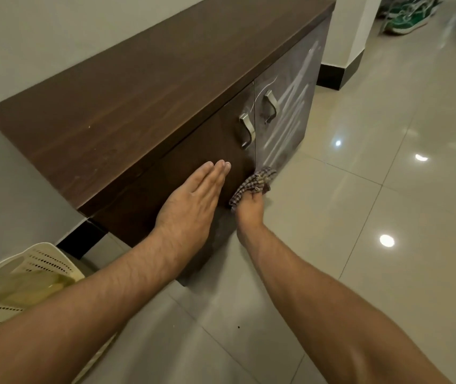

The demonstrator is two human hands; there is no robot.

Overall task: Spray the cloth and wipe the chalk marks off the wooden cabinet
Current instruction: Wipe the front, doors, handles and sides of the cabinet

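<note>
Now: L hand (193,198) flat on cabinet (143,87) door, grip wide; R hand (250,209) grip holding cloth (254,182).

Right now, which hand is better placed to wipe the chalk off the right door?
Right hand: it grips the cloth at the bottom of the chalked door. The left hand lies flat on the other door, empty.

**Both bare arms stretched forward**

The left hand (193,200) lies flat and open, fingers (215,173) straight and pressed together, palm turned away from the camera. The right hand (250,209) is closed into a grip, wrist bent downward, its forearm reaching in from the lower right.
</note>
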